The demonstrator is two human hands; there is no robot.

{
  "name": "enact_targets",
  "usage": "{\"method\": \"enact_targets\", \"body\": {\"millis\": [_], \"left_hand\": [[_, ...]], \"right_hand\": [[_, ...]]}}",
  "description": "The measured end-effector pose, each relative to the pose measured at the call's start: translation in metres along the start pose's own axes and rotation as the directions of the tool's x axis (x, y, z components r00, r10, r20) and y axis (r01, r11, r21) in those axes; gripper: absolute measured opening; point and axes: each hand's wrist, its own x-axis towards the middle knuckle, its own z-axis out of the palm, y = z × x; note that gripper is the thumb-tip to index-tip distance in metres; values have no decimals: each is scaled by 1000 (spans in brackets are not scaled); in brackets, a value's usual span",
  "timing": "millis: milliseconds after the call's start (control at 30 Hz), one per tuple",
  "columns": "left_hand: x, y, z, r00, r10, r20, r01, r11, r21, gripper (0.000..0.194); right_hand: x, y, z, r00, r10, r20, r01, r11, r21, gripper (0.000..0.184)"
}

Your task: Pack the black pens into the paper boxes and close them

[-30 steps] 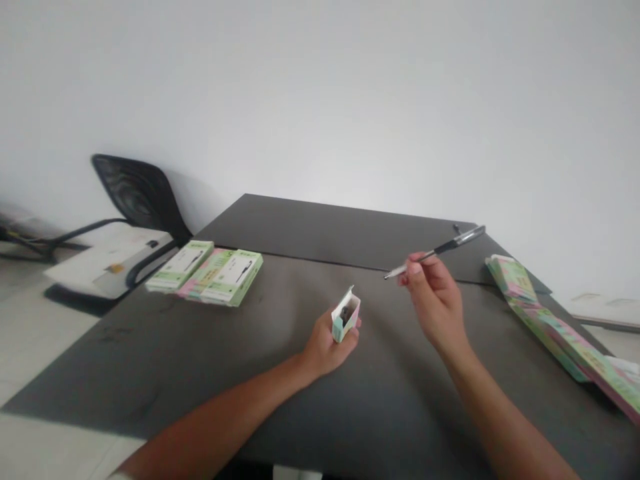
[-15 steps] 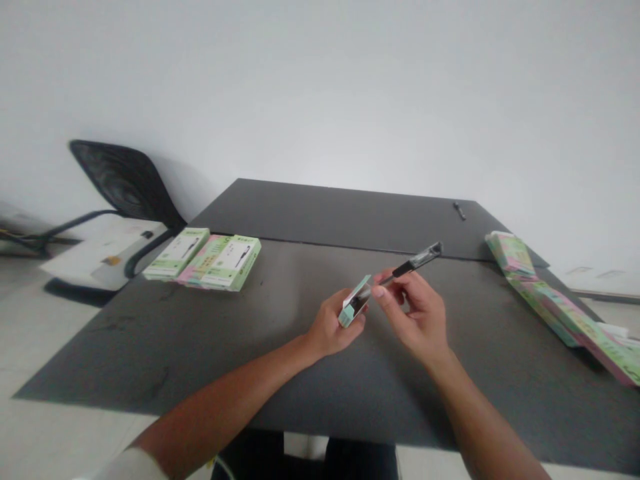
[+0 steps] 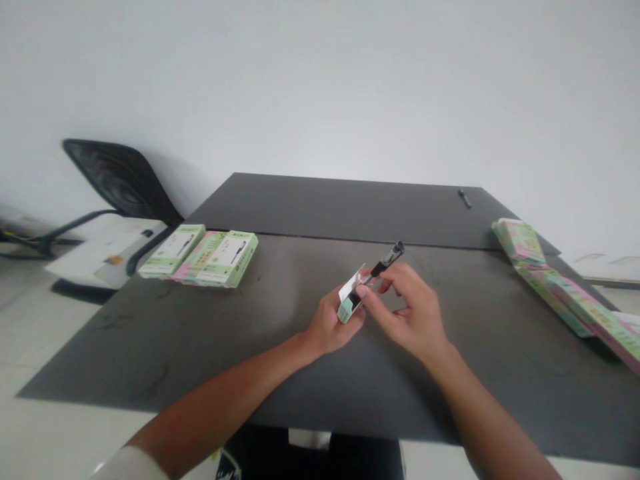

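My left hand [image 3: 330, 323] grips a small narrow box [image 3: 349, 298], pale green and white, held with its open end up over the dark table [image 3: 280, 313]. My right hand [image 3: 410, 310] pinches a black pen [image 3: 384, 262] between thumb and fingers. The pen's lower end is inside the box's open mouth, and its upper end sticks out up and to the right. The two hands touch at the box.
Flat green and pink boxes [image 3: 210, 255] lie at the table's left. A row of folded box blanks [image 3: 555, 283] runs along the right edge. A small black pen cap [image 3: 465, 198] lies far back right. A black chair [image 3: 115, 180] stands left of the table.
My right hand came down and left with the pen, from held high to the right of the box to pushing it into the box's open end. The left hand tilted the box toward it.
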Motion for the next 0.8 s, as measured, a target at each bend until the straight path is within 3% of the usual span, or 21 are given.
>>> {"method": "enact_targets", "body": {"millis": [200, 367, 500, 633, 700, 800], "left_hand": [[-2, -2, 2, 999, -42, -7, 42, 999, -8, 20], [-4, 2, -1, 999, -44, 11, 45, 999, -16, 15], [-9, 10, -6, 998, 62, 5, -62, 998, 31, 19], [-15, 14, -8, 977, 214, -18, -212, 975, 60, 32], [-18, 16, -9, 967, 252, -29, -250, 966, 72, 36], [-22, 22, -12, 967, 251, -35, -248, 966, 70, 37]], "right_hand": [[3, 0, 0, 1000, 0, 18, -1, 999, 46, 19], [1, -1, -4, 1000, -17, 16, 16, 999, 38, 37], [-7, 14, -8, 986, -32, -166, 46, 996, 80, 52], [-9, 42, -6, 905, 85, -416, -35, 991, 127, 60], [-6, 57, -5, 866, 135, -481, -75, 987, 142, 58], [-3, 78, -4, 849, 200, -488, -148, 979, 144, 52]]}}
